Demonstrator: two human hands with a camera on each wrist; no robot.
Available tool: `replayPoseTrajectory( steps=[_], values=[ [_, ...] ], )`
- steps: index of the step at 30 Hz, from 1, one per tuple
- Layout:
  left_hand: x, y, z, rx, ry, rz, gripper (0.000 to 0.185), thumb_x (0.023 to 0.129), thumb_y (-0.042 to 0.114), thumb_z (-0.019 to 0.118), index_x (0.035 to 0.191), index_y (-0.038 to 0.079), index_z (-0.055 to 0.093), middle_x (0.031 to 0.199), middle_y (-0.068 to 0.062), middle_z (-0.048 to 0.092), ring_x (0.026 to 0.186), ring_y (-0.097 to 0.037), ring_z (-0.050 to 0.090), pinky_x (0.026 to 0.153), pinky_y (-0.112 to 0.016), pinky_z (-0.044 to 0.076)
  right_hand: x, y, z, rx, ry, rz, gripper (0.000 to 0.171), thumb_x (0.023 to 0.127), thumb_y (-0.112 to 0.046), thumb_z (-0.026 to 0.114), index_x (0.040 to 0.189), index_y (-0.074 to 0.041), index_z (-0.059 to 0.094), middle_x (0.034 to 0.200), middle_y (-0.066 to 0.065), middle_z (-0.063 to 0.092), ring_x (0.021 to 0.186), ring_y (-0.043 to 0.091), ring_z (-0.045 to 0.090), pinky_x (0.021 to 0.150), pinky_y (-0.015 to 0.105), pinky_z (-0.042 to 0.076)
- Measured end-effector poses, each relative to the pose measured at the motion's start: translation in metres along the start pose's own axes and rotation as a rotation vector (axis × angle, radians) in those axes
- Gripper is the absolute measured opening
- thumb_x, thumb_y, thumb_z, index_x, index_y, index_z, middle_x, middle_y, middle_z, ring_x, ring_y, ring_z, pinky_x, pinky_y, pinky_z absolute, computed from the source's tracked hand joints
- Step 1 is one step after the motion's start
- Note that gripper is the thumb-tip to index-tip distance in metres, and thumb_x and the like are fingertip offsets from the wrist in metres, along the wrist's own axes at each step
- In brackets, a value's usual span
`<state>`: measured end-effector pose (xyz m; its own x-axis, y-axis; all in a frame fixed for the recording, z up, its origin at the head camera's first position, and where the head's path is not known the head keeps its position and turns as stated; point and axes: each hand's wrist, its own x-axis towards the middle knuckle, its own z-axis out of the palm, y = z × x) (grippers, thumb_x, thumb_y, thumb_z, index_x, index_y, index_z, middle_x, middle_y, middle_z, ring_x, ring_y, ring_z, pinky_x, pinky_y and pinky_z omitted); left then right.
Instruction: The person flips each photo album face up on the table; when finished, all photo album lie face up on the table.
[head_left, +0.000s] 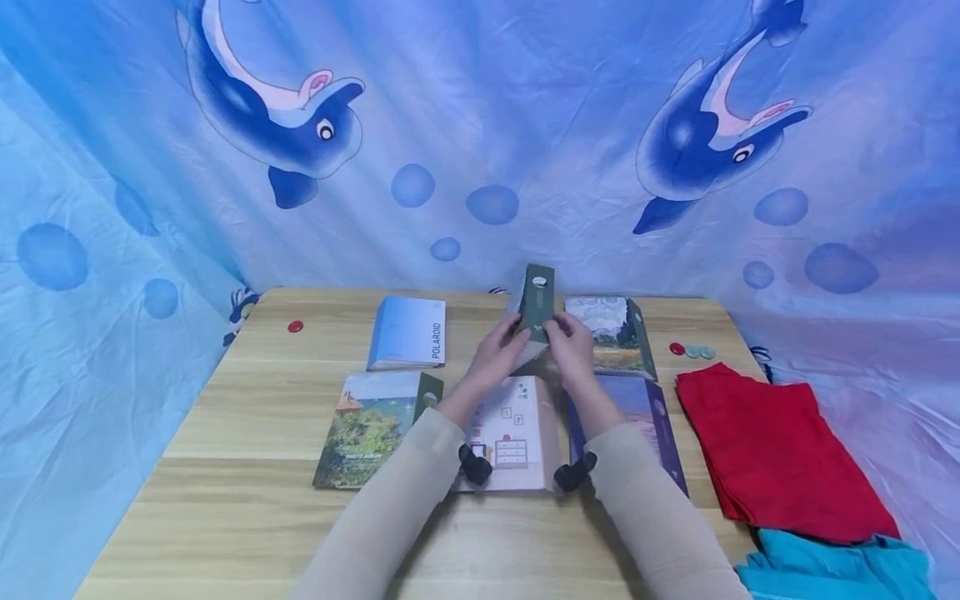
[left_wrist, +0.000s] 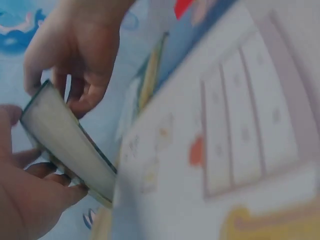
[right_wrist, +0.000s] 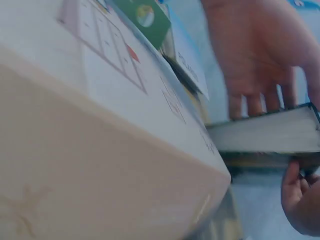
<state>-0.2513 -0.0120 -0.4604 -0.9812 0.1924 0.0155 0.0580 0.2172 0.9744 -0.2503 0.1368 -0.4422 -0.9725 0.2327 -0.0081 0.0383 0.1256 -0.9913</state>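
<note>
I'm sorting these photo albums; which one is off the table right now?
The dark green album, held upright between the left hand and right hand. The other albums lie flat on the table.

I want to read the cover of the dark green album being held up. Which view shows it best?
The head view: the dark green album stands upright between both hands, spine visible. Both wrist views show only its page edges, blurred.

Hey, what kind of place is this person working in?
Probably a staged indoor tabletop setup, not a lived-in room: a wooden table is walled in by a blue dolphin-print cloth backdrop, with photo albums laid out flat and folded red cloth beside them.
</note>
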Motion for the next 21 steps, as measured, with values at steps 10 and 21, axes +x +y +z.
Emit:
replayPoseTrajectory(
  steps=[10,21],
  values=[
    [-0.003,0.009,-0.015,-0.090,0.114,0.022,0.057,0.103,0.016,0.043,0.159,0.024,0.035,0.163,-0.002,0.034,0.150,-0.026,0.029,0.123,-0.044,0.024,-0.001,0.013,0.013,0.004,-0.128,-0.035,0.037,0.105,-0.014,0.051,0.139,-0.001,0.058,0.138,0.018,0.060,0.115,0.034,0.062,0.095,0.046,0.056],
    [0.000,-0.010,-0.043,-0.127,0.047,-0.106,0.058,0.103,0.019,0.039,0.161,0.020,0.030,0.167,-0.006,0.023,0.154,-0.028,0.018,0.125,-0.046,0.016,0.006,0.035,0.014,-0.145,-0.219,0.086,0.058,0.103,-0.020,0.056,0.155,-0.003,0.037,0.157,0.024,0.036,0.146,0.038,0.034,0.119,0.051,0.030]
  ],
)
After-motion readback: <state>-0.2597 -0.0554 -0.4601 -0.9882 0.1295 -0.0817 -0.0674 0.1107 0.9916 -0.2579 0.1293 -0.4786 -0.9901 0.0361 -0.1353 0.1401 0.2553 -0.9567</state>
